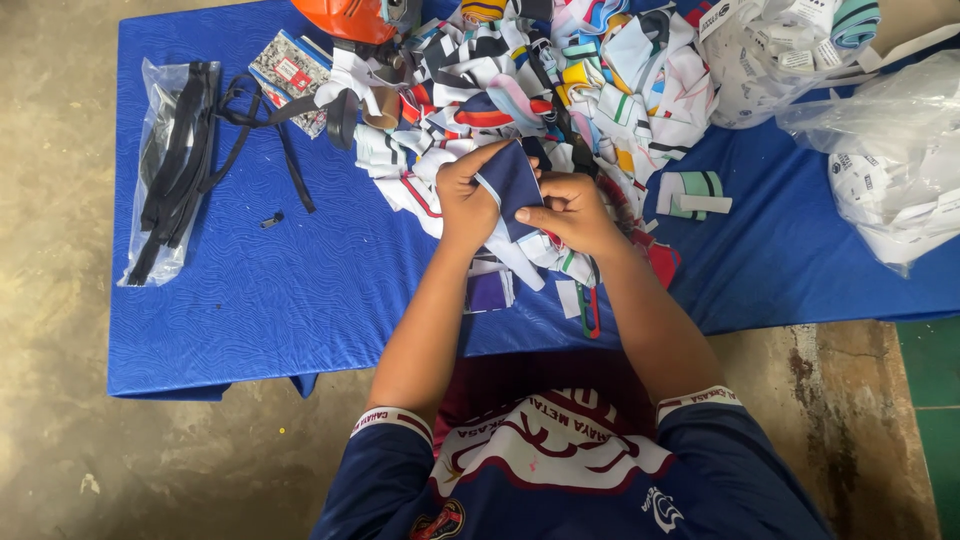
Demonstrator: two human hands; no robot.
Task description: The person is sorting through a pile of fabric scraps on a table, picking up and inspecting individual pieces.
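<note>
- Left hand (465, 195): fingers curled shut around the left edge of a dark blue cloth piece (510, 185), thumb on top.
- Right hand (572, 212): fingers pinched closed on the right lower edge of the same cloth piece, knuckles up.
- Dark blue cloth piece: held between both hands, just above the near edge of a heap of cloth scraps (560, 90); narrow white trim along one side; lower end hanging toward the scraps beneath.
- Heap of cloth scraps: white, black, red, yellow and light blue pieces, piled across the middle and far side of the blue table cover (280, 290); a few loose pieces lying near the front edge, under and beside the wrists.
- Folded pale green strip (692, 193): lying alone on the cover, right of the hands, apart from the heap.
- Clear bag of black straps (170, 170): flat at the left end of the table, well apart from the hands; some straps trailing out toward the heap.
- Small black clip (272, 220): on the cover just right of that bag.
- Orange helmet (355, 18): at the far edge, partly cut off by the frame.
- Clear plastic bags of white labels (880, 150): at the right end, bulging over the table edge.
- Bare concrete floor (60, 350) around the table.
</note>
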